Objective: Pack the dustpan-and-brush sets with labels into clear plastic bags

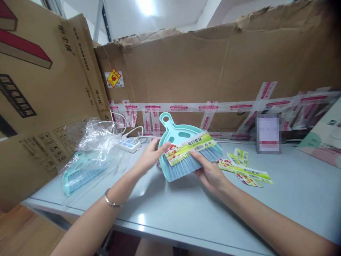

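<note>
A mint-green dustpan (183,128) with a blue-bristled brush (183,172) nested in it is held tilted above the table. Across the pair lies a printed paper label (198,146) in green, white and red. My left hand (152,153) grips the dustpan's left edge, thumb on the label's left end, its other fingers mostly hidden behind. From the lower right, my right hand (209,172) holds the set, thumb on the label's lower edge and fingers underneath. Both hands are closed on it. Several similar loose labels (246,170) lie on the table just right of my right hand.
Another dustpan-and-brush set (82,174) lies at the left, partly under clear plastic bags (99,137). A white power strip (130,145) with cables sits behind. Large cardboard boxes (186,71) wall the back and left of the grey table (165,217). A blurred-out upright object (268,133) stands back right.
</note>
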{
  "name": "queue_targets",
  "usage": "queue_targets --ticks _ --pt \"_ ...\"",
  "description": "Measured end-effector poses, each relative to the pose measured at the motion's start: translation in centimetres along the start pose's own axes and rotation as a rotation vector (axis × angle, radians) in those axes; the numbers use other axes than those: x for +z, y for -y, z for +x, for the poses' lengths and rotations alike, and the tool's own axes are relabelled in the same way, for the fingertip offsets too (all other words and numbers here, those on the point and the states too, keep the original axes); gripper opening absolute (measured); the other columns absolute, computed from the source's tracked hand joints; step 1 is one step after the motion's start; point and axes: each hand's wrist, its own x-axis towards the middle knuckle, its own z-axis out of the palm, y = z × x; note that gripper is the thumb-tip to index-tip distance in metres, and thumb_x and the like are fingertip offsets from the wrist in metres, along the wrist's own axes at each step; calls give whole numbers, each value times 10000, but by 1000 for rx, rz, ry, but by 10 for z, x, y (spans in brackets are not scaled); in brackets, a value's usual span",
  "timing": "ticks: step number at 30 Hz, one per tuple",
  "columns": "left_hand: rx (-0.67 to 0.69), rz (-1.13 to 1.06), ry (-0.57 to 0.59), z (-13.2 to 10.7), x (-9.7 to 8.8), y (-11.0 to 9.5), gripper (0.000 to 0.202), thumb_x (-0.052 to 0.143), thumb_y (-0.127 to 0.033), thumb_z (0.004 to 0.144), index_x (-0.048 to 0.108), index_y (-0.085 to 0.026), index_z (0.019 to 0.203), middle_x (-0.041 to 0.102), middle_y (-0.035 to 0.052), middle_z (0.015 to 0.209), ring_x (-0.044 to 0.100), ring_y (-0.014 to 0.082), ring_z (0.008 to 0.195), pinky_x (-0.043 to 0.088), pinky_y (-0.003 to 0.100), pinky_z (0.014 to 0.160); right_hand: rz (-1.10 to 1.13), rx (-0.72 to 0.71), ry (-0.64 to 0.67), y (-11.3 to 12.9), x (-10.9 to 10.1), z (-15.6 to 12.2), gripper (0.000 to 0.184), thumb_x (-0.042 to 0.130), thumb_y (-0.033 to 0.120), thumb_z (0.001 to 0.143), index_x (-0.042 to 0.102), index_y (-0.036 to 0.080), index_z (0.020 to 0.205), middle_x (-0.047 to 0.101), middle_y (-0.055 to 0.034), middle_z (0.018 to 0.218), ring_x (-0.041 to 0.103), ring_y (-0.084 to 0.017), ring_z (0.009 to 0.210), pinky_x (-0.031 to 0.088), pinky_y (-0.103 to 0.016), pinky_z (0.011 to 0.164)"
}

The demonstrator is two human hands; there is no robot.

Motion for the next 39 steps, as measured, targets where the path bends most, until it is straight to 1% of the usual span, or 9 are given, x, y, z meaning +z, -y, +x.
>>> queue_targets --ticks 3,5,7,15,20,26,30,34,39 --pt "111 677 -326 6 -60 -5 453 494 -521 831 612 -136 1037 640 142 1086 585 285 1027 461 421 886 3 -22 -10 2 -5 1 533 813 266 629 611 248 1121 697 -14 1040 663 -192 893 588 -277 677" --pt "-88 1137 -526 7 -95 -2 500 516 -512 807 603 -90 1060 594 217 1151 506 384 1129 402 516 925 4 -20 -15 3 -8 1 519 813 258 626 620 241 1107 701 -17 1031 668 -198 879 594 -281 666" --pt "-336 1361 -485 6 -117 5 617 576 -528 752 577 -32 1120 536 284 1219 452 448 1168 376 565 918 11 -8 -36 2 -8 0 511 813 238 619 625 238 1094 707 -13 1011 671 -197 869 595 -276 655" --pt "-673 1392 -402 4 -152 34 474 574 -380 716 617 -161 1134 522 234 1294 438 463 1198 359 648 884 30 77 -84 3 -8 -3 476 795 198 632 634 230 1079 718 -1 984 674 -177 855 591 -257 673" --pt "-708 1240 -487 -4 -172 35 513 484 -563 767 657 -115 949 610 254 1146 486 488 1129 364 693 820 26 88 -83 4 -8 -3 471 798 208 630 637 231 1072 717 -4 996 672 -184 884 587 -261 711" --pt "-3 1331 -827 -5 -130 8 446 329 -227 891 451 -65 1288 495 225 1340 442 359 1220 352 599 946 -6 54 -79 16 -10 -6 511 807 232 616 630 235 1096 715 -19 1001 674 -224 882 596 -313 683" --pt "430 1437 -486 20 -71 -3 532 303 -94 873 352 -86 1403 409 178 1438 423 294 1254 380 451 970 8 70 -102 29 -12 -8 550 811 230 608 620 263 1123 715 5 983 672 -204 851 591 -301 652" --pt "534 1538 -104 39 -16 9 652 347 -33 804 261 -95 1447 324 160 1492 465 299 1180 443 443 883 -16 59 -128 30 -21 -4 542 809 244 608 626 267 1118 720 8 936 672 -197 800 575 -277 583" --pt "592 1457 -38 43 0 30 660 431 -67 776 286 -30 1418 365 208 1449 472 318 1148 448 441 900 -41 58 -167 20 -30 8 562 803 242 612 613 261 1140 726 7 891 677 -219 772 576 -316 572"
